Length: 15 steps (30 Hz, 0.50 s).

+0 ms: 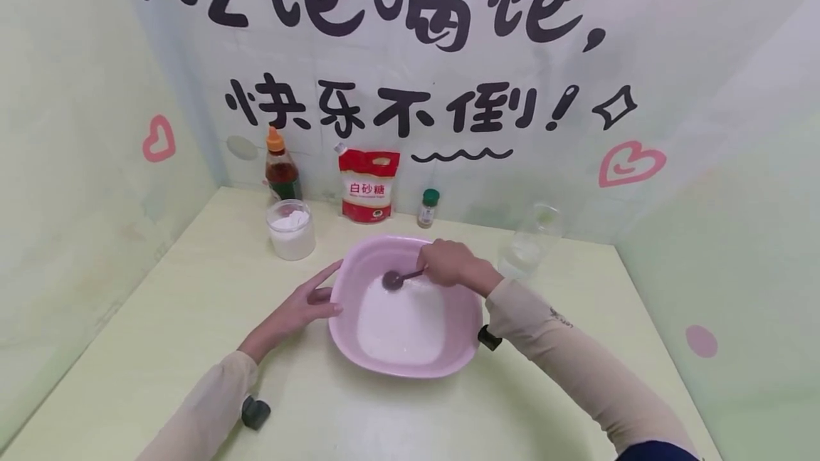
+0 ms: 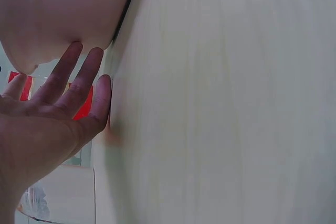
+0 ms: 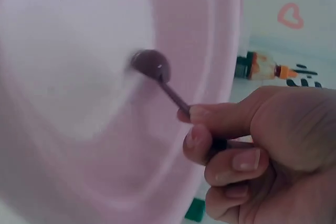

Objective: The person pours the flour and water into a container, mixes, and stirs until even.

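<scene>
A pink plastic basin point(image 1: 470, 343) stands on the table with milky white liquid point(image 1: 403, 326) in its bottom. My right hand point(image 1: 446, 262) reaches over the far rim and grips the handle of a dark brown measuring spoon point(image 3: 153, 65). In the right wrist view, thumb and curled fingers close round that handle. The spoon's round bowl is over the liquid near the basin's far wall, slightly blurred. On the left side my left hand point(image 1: 312, 304) steadies the basin, thumb on the near side of its rim. Its fingers point(image 2: 86, 72) are spread and nearly straight against the outer wall.
Behind the basin stand a clear tub of white powder point(image 1: 292, 233), a sauce bottle with orange cap point(image 1: 282, 171), a red-and-white sugar pouch point(image 1: 367, 187) and a small green-capped jar point(image 1: 428, 208). A clear cup point(image 1: 528, 244) stands right of them, before the printed wall point(image 1: 410, 91).
</scene>
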Each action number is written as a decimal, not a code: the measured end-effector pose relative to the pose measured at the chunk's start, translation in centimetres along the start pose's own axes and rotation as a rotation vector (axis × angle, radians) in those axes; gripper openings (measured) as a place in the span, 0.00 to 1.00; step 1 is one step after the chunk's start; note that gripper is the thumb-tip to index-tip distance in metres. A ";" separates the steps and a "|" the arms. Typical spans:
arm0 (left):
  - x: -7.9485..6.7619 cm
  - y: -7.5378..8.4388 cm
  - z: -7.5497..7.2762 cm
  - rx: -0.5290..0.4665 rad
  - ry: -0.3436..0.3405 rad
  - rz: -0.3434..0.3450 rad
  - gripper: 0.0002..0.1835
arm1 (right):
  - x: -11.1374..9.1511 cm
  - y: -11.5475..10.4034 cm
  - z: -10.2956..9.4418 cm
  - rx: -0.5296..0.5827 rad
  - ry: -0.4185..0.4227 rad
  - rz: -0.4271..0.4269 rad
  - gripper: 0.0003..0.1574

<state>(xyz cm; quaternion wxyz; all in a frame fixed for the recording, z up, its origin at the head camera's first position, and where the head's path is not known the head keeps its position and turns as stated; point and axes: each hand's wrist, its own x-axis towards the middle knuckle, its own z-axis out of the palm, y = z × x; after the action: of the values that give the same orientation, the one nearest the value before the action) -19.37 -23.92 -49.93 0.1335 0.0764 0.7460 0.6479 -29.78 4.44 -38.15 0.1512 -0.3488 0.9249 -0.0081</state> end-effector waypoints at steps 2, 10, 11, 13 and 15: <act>-0.1 -0.2 0.1 -0.007 -0.007 0.008 0.45 | 0.0 -0.8 0.6 0.006 -0.013 -0.073 0.14; -0.2 -0.1 0.1 0.014 -0.008 0.020 0.46 | -2.3 -2.8 0.9 0.094 -0.276 -0.134 0.11; -0.1 0.0 0.1 0.019 -0.004 0.015 0.46 | -2.6 -2.6 0.6 0.095 -0.312 -0.122 0.10; -0.1 0.1 0.0 0.026 -0.002 0.005 0.46 | -3.2 -2.1 0.0 0.054 -0.351 -0.094 0.08; -0.1 0.1 0.0 0.027 0.001 -0.005 0.46 | -3.6 -1.2 -0.8 0.002 -0.367 -0.063 0.08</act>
<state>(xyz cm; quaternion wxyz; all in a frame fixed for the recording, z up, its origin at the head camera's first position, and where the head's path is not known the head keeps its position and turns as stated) -19.25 -23.99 -49.80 0.1339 0.0759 0.7551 0.6373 -26.66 5.76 -36.23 0.3175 -0.3729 0.8704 0.0504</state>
